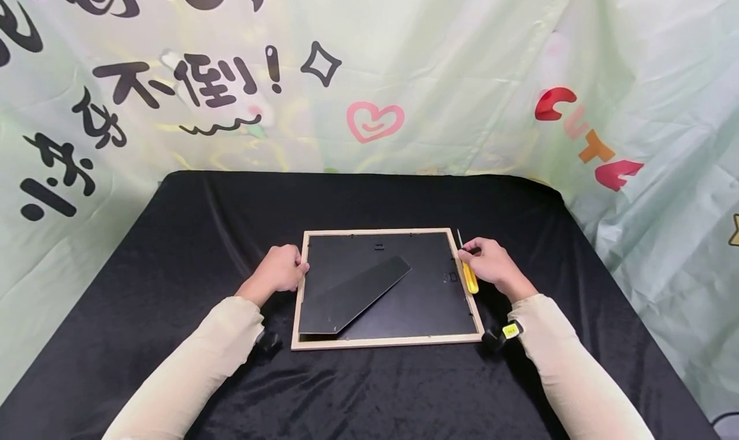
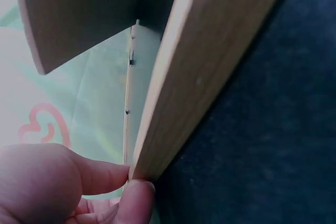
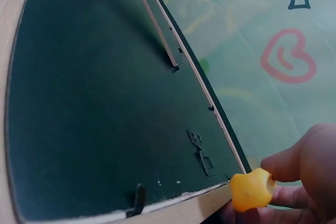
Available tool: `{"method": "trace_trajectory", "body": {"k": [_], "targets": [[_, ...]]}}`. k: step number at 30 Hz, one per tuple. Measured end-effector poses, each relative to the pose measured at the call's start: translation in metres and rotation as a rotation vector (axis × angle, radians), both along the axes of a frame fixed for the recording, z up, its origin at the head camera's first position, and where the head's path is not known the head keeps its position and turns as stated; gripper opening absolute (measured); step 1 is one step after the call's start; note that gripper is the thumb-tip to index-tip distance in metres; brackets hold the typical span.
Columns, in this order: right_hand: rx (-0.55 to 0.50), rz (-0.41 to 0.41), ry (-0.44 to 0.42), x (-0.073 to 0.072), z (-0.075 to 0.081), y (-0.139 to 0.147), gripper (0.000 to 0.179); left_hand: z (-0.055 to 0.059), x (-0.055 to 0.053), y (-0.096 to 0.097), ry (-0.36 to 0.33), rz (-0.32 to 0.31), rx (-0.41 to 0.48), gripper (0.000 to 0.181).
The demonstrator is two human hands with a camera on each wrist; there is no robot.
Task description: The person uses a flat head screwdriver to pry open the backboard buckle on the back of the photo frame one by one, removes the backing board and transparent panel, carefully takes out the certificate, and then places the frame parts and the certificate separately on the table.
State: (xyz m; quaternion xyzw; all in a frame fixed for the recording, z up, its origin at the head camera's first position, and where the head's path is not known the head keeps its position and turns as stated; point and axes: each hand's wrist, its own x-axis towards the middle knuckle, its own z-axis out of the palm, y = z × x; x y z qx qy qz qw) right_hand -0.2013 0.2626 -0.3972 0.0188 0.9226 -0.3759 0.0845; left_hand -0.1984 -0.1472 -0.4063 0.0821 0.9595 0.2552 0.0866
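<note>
On black cloth, a left hand pinches a picture frame, likely light, stiff and best held by its rim; a right hand grips a yellow-handled screwdriver

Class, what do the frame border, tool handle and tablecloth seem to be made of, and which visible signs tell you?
Frame border: probably pale wood, matte; fine grain runs along its side, though printed wrap could mimic it.
Tool handle: likely plastic, fairly smooth; even yellow colour, lobed end.
Tablecloth: fabric, perhaps velvet; black, soft sheen along its creases.
</note>
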Motion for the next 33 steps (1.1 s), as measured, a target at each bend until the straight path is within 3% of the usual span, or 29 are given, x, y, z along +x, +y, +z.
{"method": "trace_trajectory", "body": {"k": [8,14,18,24,28,33], "targets": [[-0.005,-0.026,-0.01,-0.007,-0.001,0.001,0.031,0.0,-0.013,0.003,0.007,0.017,-0.011,0.018],[0.012,0.005,0.0,-0.006,-0.005,0.005,0.03,-0.006,-0.014,0.001,-0.011,0.037,0.009,0.018],[0.06,0.06,0.079,-0.008,-0.006,0.005,0.025,-0.008,-0.013,0.0,-0.048,0.037,0.037,0.02],[0.22,0.159,0.248,-0.024,-0.003,-0.002,0.019,-0.008,-0.014,-0.006,-0.069,-0.008,0.104,0.024],[0.259,0.206,0.285,-0.034,-0.001,-0.007,0.017,-0.01,-0.015,-0.01,-0.07,-0.019,0.162,0.021],[0.272,0.23,0.299,-0.045,-0.003,-0.012,0.015,-0.011,-0.018,-0.009,-0.074,-0.018,0.164,0.022]]}}
